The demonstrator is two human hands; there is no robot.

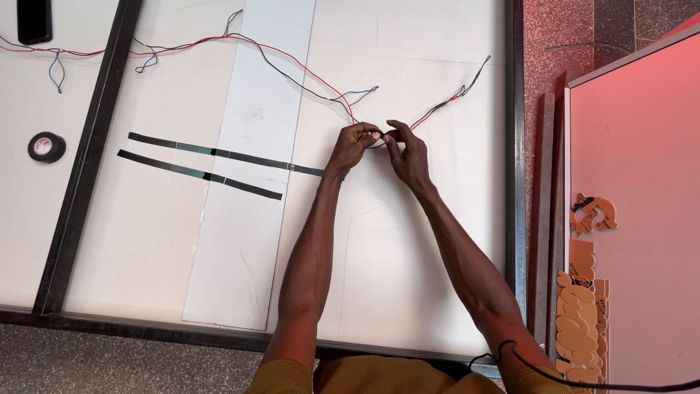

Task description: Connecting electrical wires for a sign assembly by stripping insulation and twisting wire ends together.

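Wires (292,64) strung across white panel (408,241), loose ends unjoined; left hand (353,146) and right hand (407,155) both pinched on one junction.

White framed panel (408,241), speckled floor (95,361), reddish light

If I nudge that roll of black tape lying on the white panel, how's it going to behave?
The tape roll lies flat on the panel, so a nudge would probably slide it, not roll it. It looks small and hollow, so likely light. Stood on edge, its round shape could roll away.
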